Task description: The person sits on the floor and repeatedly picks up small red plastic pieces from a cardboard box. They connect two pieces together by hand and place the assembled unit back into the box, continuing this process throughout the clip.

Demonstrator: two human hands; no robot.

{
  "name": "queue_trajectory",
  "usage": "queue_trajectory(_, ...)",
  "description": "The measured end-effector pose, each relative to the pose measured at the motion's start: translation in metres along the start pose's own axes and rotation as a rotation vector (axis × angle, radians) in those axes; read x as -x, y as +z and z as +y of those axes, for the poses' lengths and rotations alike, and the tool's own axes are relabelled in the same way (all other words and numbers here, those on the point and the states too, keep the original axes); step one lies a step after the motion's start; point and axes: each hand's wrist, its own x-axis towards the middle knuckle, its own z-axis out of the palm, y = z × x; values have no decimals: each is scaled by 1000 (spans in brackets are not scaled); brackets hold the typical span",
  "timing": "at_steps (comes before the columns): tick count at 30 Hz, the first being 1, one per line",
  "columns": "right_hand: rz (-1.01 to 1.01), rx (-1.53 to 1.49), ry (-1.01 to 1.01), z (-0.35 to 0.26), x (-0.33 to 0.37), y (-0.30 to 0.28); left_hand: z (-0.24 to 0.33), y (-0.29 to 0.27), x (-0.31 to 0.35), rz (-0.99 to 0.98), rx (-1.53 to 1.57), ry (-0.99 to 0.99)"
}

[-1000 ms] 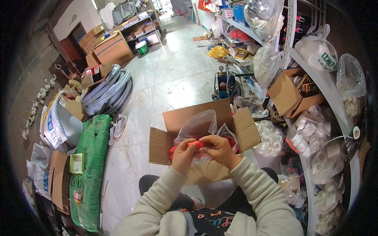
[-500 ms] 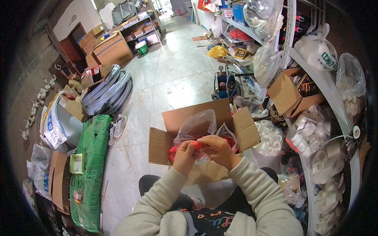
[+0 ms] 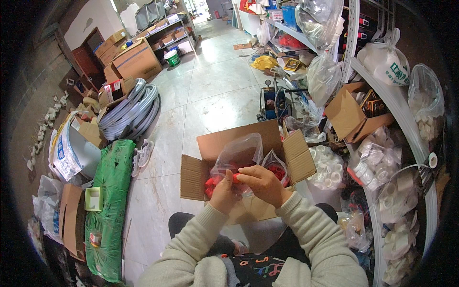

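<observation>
Left hand (image 3: 223, 193): thumb up, fingers curled, pinching the left end of a small red piece; pale knit cuff at wrist.
Red piece (image 3: 235, 178): held between both hands, above the open box; mostly covered by fingers, exact shape can't be made out.
Right hand (image 3: 264, 182): thumb and forefinger pinching the piece's right end, other fingers bent in.

Rest, left to right:
White sack (image 3: 66, 155): standing, blue print, beside the green bundle.
Green bundle (image 3: 111, 198): long, plastic-wrapped, on the floor; small pale-green tray (image 3: 93, 208) at its left edge.
Hose coil (image 3: 122, 119): grey, looped, beyond the bundle.
Shoes (image 3: 143, 156): light pair, just right of the bundle.
Cardboard box (image 3: 191, 177): open, flaps out, ahead of the knees.
Red parts (image 3: 210, 182): loose-looking pile inside, left side; more at right in a clear bag (image 3: 278, 165).
Blue machine (image 3: 273, 106): gauge on top, beyond the box.
White fittings (image 3: 330, 168): bagged, just right of the box.
Shelf box (image 3: 345, 115): open cardboard, dark and yellow packs inside.
Knotted bag (image 3: 385, 60): white, green print, far right.
</observation>
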Motion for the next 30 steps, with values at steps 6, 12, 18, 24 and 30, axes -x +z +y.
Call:
queue_trajectory(6,-1,-39,40,2,0,-3,3,12,6,-24,-214,171)
queue_trajectory(12,-4,-201,220,-1,-3,-6,6,28,14,16,-248,376)
queue_trajectory(18,2,-605,634,-3,3,-3,9,37,19,1,-256,464)
queue_trajectory(24,-34,-693,771,-3,0,-4,8,35,21,7,-323,533)
queue_trajectory(30,0,-751,813,-7,0,-3,13,37,20,66,-345,444)
